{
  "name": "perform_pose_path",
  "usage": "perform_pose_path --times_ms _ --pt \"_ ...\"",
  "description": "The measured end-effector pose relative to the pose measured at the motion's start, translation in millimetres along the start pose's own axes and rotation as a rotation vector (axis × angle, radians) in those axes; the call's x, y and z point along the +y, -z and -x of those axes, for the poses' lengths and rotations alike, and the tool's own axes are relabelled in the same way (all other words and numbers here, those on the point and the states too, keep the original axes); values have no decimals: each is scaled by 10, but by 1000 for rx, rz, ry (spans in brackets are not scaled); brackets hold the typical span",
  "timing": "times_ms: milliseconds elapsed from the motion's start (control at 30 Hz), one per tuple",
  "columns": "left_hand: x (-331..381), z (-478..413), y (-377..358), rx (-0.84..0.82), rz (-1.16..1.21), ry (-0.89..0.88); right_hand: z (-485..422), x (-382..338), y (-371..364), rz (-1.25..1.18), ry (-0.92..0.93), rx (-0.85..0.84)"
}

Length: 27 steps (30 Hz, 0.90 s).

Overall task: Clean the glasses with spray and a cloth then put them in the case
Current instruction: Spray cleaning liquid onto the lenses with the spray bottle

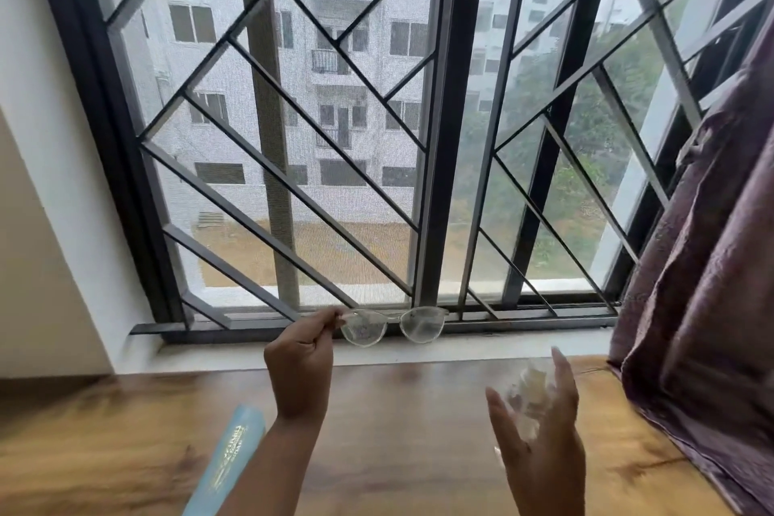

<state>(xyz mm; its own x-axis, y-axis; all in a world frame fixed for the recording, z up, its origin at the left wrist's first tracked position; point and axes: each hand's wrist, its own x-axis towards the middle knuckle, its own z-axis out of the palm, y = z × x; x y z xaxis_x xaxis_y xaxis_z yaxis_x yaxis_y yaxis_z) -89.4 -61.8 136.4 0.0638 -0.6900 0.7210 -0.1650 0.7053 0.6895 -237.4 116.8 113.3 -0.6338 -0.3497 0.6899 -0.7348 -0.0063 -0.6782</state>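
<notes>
Nearest, below the pinch and toward the viewer, a long light-blue box [228, 461] is laid flat on the wooden table [398, 432], partly covered by the left forearm. It appears closed, and nothing of its contents can be seen. Whether it is the glasses' case cannot be told.

To the right of the pinch and lower, the right hand [540, 432] is raised with its fingers mostly extended around a pale, blurred thing [528, 392]. Cloth or spray bottle cannot be distinguished, nor can it be told whether the thing is truly gripped.

The glasses [393, 325] are pinched at their left end between thumb and fingers of the left hand [299, 364], clamped on the frame, so that both lenses are left free to the right of the pinch. They are held clear of the table, above the pale sill [481, 346], probably so that marks show against the daylight.

Beyond the grip a window grille [293, 180] is seen, with a purple curtain [703, 264] hung far to its right.
</notes>
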Motion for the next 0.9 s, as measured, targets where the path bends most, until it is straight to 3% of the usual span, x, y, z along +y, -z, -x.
perform_pose_path --times_ms 200,433,800,900 --pt "-25 6 9 5 2 13 216 786 -56 226 -294 -114" --pt "-55 23 0 -2 38 64 460 1101 -55 210 -398 -193" --pt "-78 39 3 13 24 30 543 1148 -61 144 -414 -191" --pt "-84 38 -1 19 34 36 562 1081 -64 160 -340 -137"
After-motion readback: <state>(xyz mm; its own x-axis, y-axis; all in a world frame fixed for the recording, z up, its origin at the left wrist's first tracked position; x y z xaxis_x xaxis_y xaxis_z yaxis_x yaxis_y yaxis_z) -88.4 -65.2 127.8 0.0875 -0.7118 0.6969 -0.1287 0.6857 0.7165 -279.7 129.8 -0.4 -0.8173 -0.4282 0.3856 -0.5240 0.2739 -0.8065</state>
